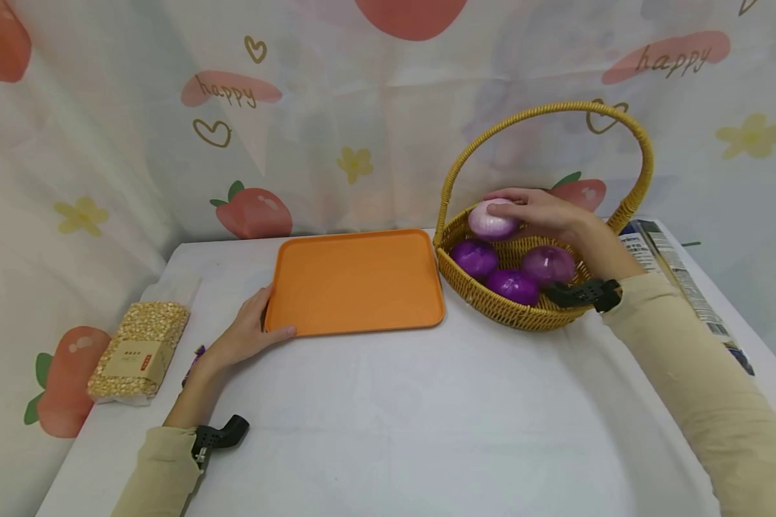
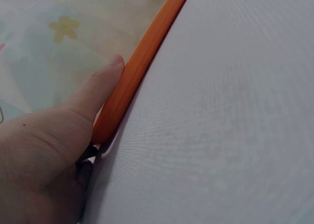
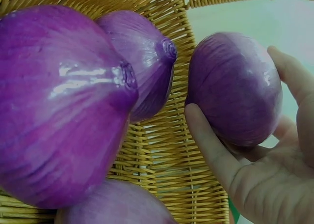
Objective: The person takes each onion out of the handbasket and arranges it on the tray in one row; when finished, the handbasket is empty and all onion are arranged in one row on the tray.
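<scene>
My right hand (image 1: 546,212) holds a pale purple onion (image 1: 493,220) at the back left of a wicker basket (image 1: 491,305). In the right wrist view, fingers and thumb wrap the held onion (image 3: 235,89) beside the basket's wall. Beneath it lie a purple onion (image 1: 474,258), a deeper purple onion (image 1: 512,286) and a reddish-purple onion (image 1: 548,265). At the near left corner of an orange tray (image 1: 356,283), my left hand (image 1: 248,332) grips the rim. Its thumb lies along the near edge in the left wrist view, and some fingers are hidden behind the tray.
A bag of yellow grains (image 1: 136,352) lies at the table's left edge. Close to the left forearm is a small purple wrapper (image 1: 194,362), partly covered. A folded newspaper (image 1: 685,280) lies right of the basket, whose tall handle (image 1: 543,109) arches above it. A printed curtain hangs behind.
</scene>
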Tool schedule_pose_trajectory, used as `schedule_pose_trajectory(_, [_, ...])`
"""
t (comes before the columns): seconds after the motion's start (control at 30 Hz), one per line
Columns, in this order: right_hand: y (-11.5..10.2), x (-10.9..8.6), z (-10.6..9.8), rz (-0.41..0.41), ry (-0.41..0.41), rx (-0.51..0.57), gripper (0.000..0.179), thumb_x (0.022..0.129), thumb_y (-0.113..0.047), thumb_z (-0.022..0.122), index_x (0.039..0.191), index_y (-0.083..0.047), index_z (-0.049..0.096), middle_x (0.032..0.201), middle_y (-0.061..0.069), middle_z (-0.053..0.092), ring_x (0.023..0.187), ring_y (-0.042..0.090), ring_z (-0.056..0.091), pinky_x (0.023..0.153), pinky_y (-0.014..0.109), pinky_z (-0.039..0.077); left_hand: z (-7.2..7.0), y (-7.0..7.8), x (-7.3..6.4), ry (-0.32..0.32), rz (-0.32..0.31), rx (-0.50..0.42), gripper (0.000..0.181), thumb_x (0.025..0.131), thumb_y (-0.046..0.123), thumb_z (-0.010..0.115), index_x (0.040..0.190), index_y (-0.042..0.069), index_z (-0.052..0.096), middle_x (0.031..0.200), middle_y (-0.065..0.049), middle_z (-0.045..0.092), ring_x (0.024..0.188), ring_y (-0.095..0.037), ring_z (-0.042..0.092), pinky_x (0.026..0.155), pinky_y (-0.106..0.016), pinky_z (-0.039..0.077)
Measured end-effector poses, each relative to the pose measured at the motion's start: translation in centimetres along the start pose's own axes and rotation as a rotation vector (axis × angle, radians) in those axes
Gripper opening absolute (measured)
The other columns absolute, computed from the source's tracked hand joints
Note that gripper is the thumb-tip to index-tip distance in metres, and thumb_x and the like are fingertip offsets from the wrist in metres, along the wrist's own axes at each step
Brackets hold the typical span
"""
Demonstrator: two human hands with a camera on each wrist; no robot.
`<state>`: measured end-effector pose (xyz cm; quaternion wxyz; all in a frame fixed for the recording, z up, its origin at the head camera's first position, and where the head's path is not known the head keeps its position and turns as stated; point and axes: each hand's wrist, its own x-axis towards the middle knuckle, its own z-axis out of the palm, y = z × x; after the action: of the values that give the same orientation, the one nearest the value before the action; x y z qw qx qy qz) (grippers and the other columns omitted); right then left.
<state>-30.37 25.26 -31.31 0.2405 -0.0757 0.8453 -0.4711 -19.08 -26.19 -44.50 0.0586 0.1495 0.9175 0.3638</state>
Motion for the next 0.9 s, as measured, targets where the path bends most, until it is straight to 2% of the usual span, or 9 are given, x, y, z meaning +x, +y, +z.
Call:
schedule_pose_trajectory(0.1, [-0.2, -0.2, 0.1, 0.0, 0.006, -0.002, 0.069, 0.094, -0.05, 0.056, 0.15, -0.016, 0.033, 0.149, 0.012, 0.033, 0.13, 0.025, 0.043, 0.101, 0.037, 0.051, 0.0, 0.0, 0.0, 0.002, 0.003, -0.007, 0.102, 0.084, 0.036, 0.075, 0.155, 0.002, 0.01, 0.159, -0.021, 0.02, 0.146, -0.039, 0.02, 0.118, -0.06, 0.019])
schedule_pose_trajectory(0.3, [-0.8, -0.8, 0.4, 0.022, 0.04, -0.008, 0.073, 0.091, -0.054, 0.057, 0.151, -0.019, 0.032, 0.152, 0.013, 0.03, 0.132, 0.028, 0.041, 0.107, 0.043, 0.045, 0.0, 0.0, -0.1, 0.011, 0.021, -0.011, 0.102, 0.083, 0.036, 0.076, 0.155, 0.002, 0.012, 0.158, -0.02, 0.023, 0.146, -0.037, 0.023, 0.117, -0.06, 0.021])
schedule_pose_trajectory(0.5, [-1.2, -1.9, 0.9, 0.024, 0.051, -0.046, 0.072, 0.091, -0.055, 0.058, 0.15, -0.023, 0.034, 0.15, 0.013, 0.033, 0.128, 0.026, 0.042, 0.101, 0.034, 0.047, 0.0, 0.1, 0.0, 0.008, 0.02, -0.007, 0.101, 0.084, 0.035, 0.076, 0.155, 0.002, 0.011, 0.158, -0.021, 0.022, 0.146, -0.038, 0.022, 0.117, -0.06, 0.021])
schedule_pose_trajectory(0.73, [-1.4, -3.2, 1.1, 0.022, 0.069, -0.133, 0.077, 0.085, -0.062, 0.061, 0.149, -0.027, 0.037, 0.155, 0.012, 0.029, 0.134, 0.031, 0.035, 0.112, 0.054, 0.033, -0.1, 0.3, 0.0, 0.007, 0.017, -0.008, 0.102, 0.083, 0.034, 0.076, 0.155, 0.0, 0.011, 0.159, -0.022, 0.021, 0.146, -0.039, 0.021, 0.118, -0.06, 0.02])
schedule_pose_trajectory(0.9, [-1.3, -3.7, 1.6, 0.0, 0.072, -0.107, 0.072, 0.089, -0.057, 0.059, 0.149, -0.025, 0.037, 0.153, 0.012, 0.031, 0.131, 0.031, 0.037, 0.109, 0.055, 0.034, 0.0, 0.3, 0.0, 0.006, 0.015, -0.008, 0.102, 0.083, 0.035, 0.076, 0.155, 0.002, 0.01, 0.159, -0.021, 0.021, 0.147, -0.039, 0.021, 0.118, -0.06, 0.019])
